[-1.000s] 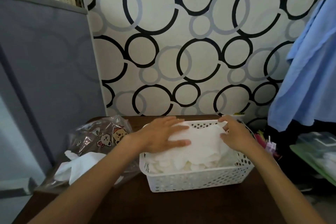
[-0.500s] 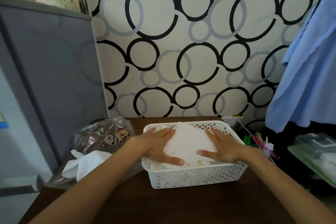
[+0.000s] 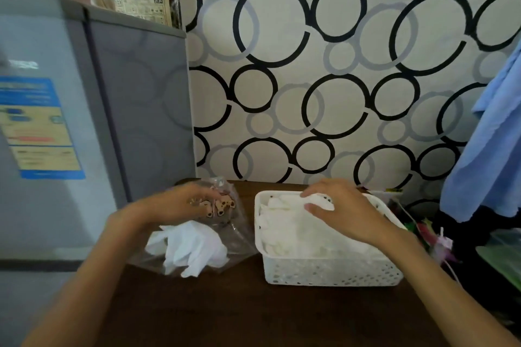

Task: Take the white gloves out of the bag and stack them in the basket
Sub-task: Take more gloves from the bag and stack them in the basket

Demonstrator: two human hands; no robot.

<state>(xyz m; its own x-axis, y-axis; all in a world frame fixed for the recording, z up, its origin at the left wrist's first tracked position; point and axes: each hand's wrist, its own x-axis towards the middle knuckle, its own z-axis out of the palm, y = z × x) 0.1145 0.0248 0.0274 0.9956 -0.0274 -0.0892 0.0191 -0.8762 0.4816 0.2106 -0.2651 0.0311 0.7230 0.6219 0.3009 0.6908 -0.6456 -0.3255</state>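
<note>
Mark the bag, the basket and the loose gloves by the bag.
bag point(image 3: 225, 222), head view, on its clear printed side.
basket point(image 3: 332, 272), head view, on its perforated front wall.
loose gloves point(image 3: 194, 248), head view, on the middle of the white bundle.

Left hand point(image 3: 172, 205) blurs over the bag point(image 3: 225, 222), its fingertips lost; fridge label point(image 3: 36, 127) print is unreadable.

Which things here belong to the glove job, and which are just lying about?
Part of the job:
- clear bag, under the left hand
- loose gloves at the bag's mouth
- white basket
- stacked gloves in it, under the right hand

Just lying about:
- grey fridge
- blue cloth
- green thing, blurred
</note>
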